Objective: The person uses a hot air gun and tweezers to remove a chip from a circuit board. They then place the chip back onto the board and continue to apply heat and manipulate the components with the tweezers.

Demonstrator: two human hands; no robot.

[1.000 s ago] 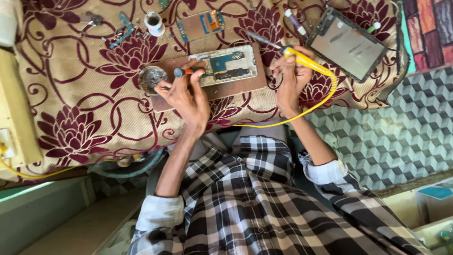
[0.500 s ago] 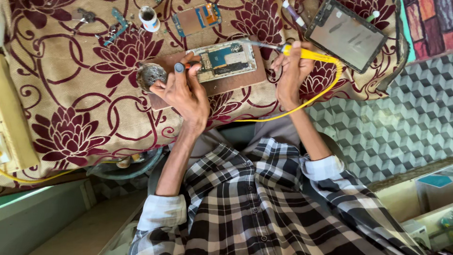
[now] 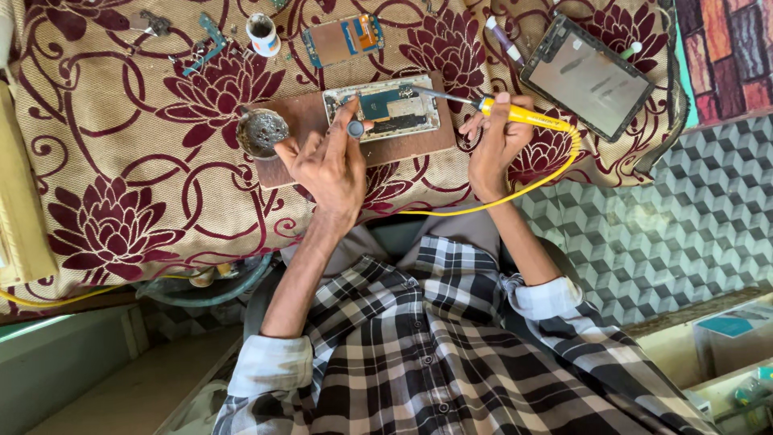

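Observation:
An opened phone [image 3: 394,109] with its circuit board showing lies on a brown wooden board [image 3: 302,121]. My left hand [image 3: 330,165] rests over the board's near edge. Its thumb and forefinger pinch a small dark round piece [image 3: 355,128] at the phone's left part. My right hand [image 3: 495,145] grips a yellow-handled soldering iron [image 3: 523,117]. The iron's metal tip [image 3: 423,92] reaches the phone's top right corner. A yellow cable [image 3: 515,192] loops from the handle back under my right wrist.
A round tin of grey residue [image 3: 262,130] sits left of the wooden board. On the floral cloth [image 3: 121,161] beyond lie a dark-screened device [image 3: 588,76], a loose circuit board [image 3: 342,39], a small white cup [image 3: 262,32] and blue tweezers [image 3: 211,36]. Patterned floor tiles [image 3: 668,234] lie to the right.
My left hand has moved right, away from the round tin, and its fingers now sit over the phone. The right hand has kept its hold on the soldering iron.

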